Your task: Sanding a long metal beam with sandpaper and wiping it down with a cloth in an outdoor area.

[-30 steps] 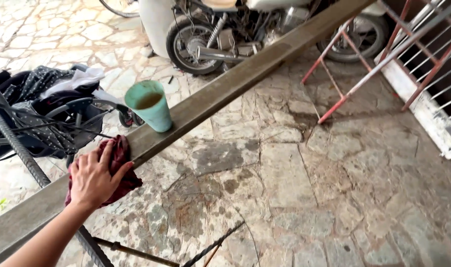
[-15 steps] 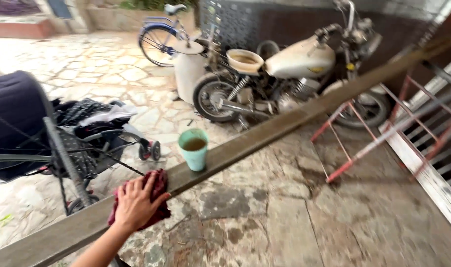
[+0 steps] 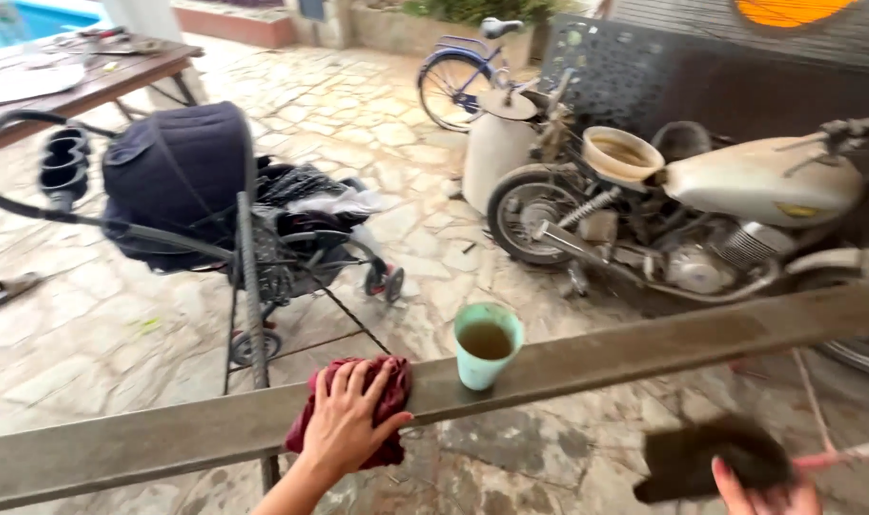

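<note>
My left hand (image 3: 344, 424) presses a dark red rag (image 3: 356, 405) flat on a long grey metal beam (image 3: 644, 348) that runs across the view. A green plastic cup (image 3: 486, 345) of murky brown liquid stands on the beam just right of the rag. At the lower right, my right hand (image 3: 763, 491) holds a dark, blurred block-like thing (image 3: 706, 458), below the beam; only its fingertips show.
A dark baby stroller (image 3: 182, 186) stands behind the beam at left. An old motorcycle (image 3: 711, 224) with a tan bowl (image 3: 622, 153) on its seat is at right, with a white canister (image 3: 496, 148) and a blue bicycle (image 3: 458, 81) behind. A wooden table (image 3: 81, 72) sits far left. Stone paving lies underfoot.
The view has tilted upward and the beam now lies more level. My left hand stays on the rag. My right hand has come into view at the lower right with a dark thing.
</note>
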